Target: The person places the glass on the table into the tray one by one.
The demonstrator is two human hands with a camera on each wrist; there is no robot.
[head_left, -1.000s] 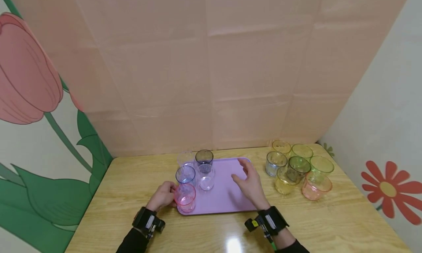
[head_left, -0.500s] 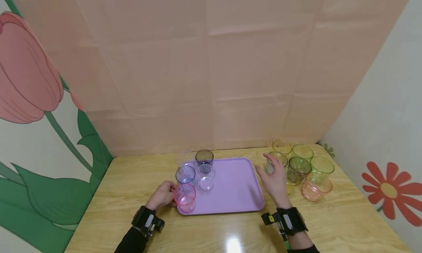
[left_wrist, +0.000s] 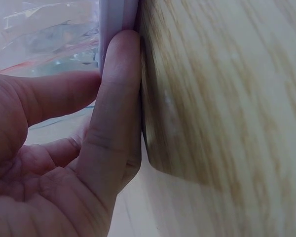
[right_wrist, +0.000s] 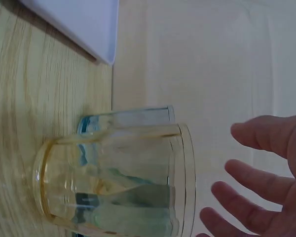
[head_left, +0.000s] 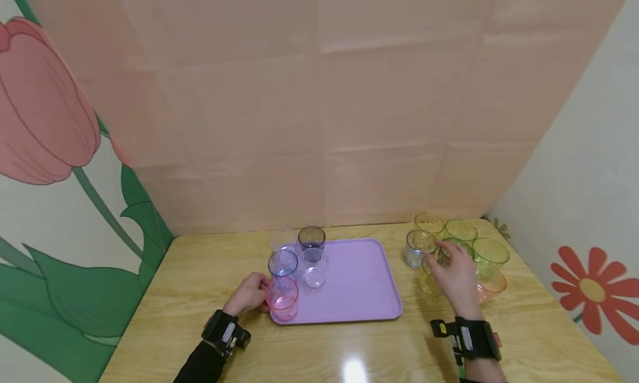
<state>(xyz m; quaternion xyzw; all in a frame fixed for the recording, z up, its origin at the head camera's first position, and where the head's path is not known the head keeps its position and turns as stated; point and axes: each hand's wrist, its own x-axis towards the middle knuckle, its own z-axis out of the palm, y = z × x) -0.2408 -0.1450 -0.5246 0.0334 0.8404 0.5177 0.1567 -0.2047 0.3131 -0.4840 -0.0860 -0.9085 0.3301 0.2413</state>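
Observation:
My left hand [head_left: 248, 293] is at the near left corner of the purple tray [head_left: 359, 294], beside a pink-rimmed glass [head_left: 283, 300]. In the left wrist view its thumb and a finger pinch the tray's edge [left_wrist: 109, 24], low against the wood. Over the glasses on the right, my right hand [head_left: 455, 275] hovers with fingers spread, holding nothing. In the right wrist view those fingers [right_wrist: 254, 177] are apart from the rim of a yellowish glass [right_wrist: 113, 180]. A bluish glass [head_left: 415, 255] stands left of them; a dark green glass [head_left: 466, 250] is partly hidden by the hand.
More glasses stand on the tray's left side: blue-rimmed [head_left: 283, 263], grey [head_left: 312, 237] and clear ones [head_left: 314, 275]. Yellow [head_left: 428, 222], green [head_left: 491, 251] and pink-orange [head_left: 493, 287] glasses cluster at the table's right. A paper-covered wall [head_left: 319, 122] rises behind the table [head_left: 319, 349].
My right hand has moved right, from above the tray to over the cluster of glasses. The left hand has stayed at the tray's corner.

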